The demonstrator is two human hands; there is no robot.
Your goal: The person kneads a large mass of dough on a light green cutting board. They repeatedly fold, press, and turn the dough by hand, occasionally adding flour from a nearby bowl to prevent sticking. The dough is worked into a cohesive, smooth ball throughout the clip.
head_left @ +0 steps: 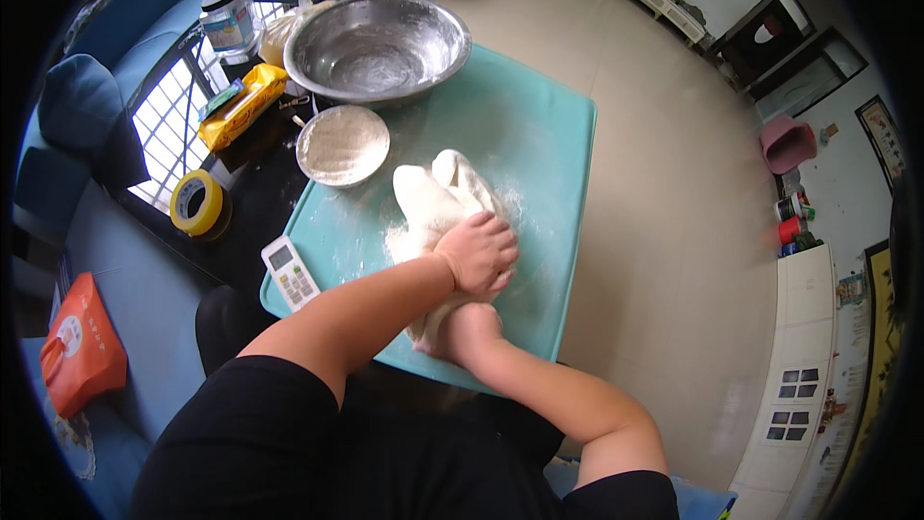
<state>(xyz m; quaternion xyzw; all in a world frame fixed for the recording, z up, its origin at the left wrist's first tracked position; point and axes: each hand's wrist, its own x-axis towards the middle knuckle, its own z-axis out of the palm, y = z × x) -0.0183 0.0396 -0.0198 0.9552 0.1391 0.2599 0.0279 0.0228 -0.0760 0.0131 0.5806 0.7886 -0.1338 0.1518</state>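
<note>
A big white lump of dough (pixel 428 200) lies on a floury turquoise board (pixel 539 144), its far end parted into two rounded lobes. My left hand (pixel 478 252) presses on the dough's middle from above, fingers curled over its right side. Nearer to me, my right hand (pixel 464 332) grips the dough's near end; part of its fingers is hidden by the dough and the wrist. Loose flour is scattered round the lump. Beyond its far left side stands a small metal bowl (pixel 343 144) full of flour.
A large metal basin (pixel 380 48) dusted with flour stands at the far left of the board. On the left lie a white remote control (pixel 290 273), yellow tape (pixel 197 204) and a yellow packet (pixel 243 107). A pump bottle (pixel 228 19) stands behind them.
</note>
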